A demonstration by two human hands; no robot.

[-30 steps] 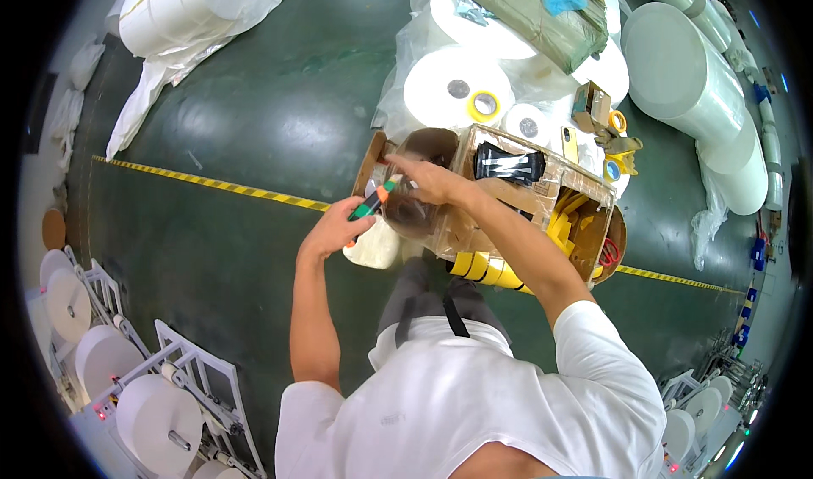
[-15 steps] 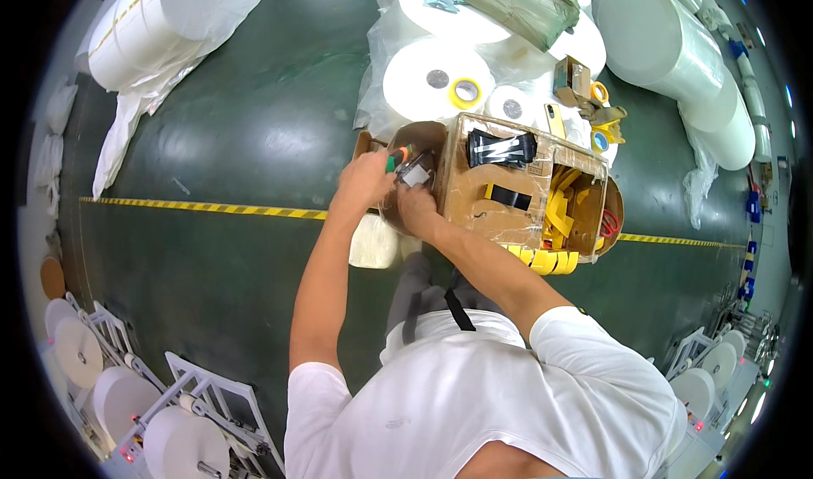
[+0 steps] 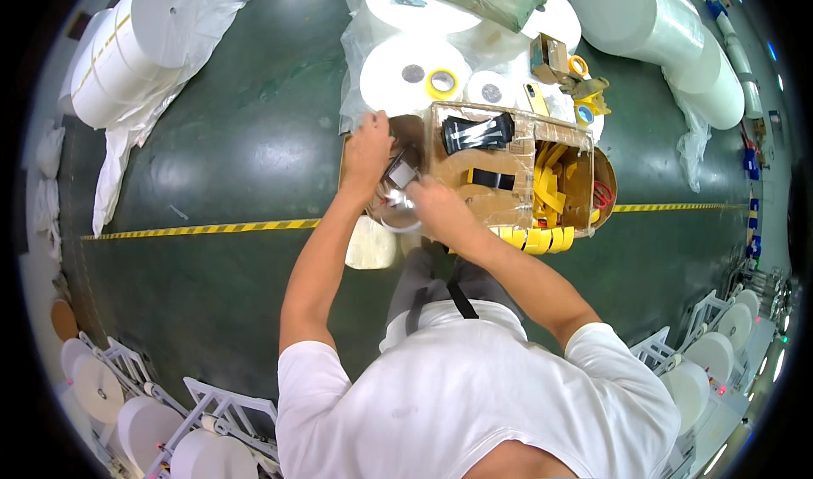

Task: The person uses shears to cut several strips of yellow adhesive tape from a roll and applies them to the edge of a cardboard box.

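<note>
My left hand (image 3: 370,153) reaches over the left wall of a small brown cardboard bin with its fingers bent down; whatever they hold is hidden. My right hand (image 3: 439,204) is at the bin's near right side, fingers drawn together beside a pale, shiny thing (image 3: 395,198) blurred by motion. Between the hands, a grey square-faced metal object (image 3: 401,173) lies in the bin among dark items. Joined to the bin on the right is a larger taped carton (image 3: 449,170), bearing a bundle of black strips (image 3: 478,132) and one black and yellow strip (image 3: 491,178).
The carton's right opening holds yellow strips (image 3: 550,187); red-handled scissors (image 3: 602,194) are beside it. Yellow pieces (image 3: 538,240) hang along its near edge. Behind stand white rolls (image 3: 398,94) with a tape roll (image 3: 441,83) and a phone (image 3: 535,99). A pale block (image 3: 370,243) sits below the bin.
The orange and green tool that was in my left hand no longer shows; that hand has shifted toward the bin's far left side. My right hand has moved back to the near right side.
</note>
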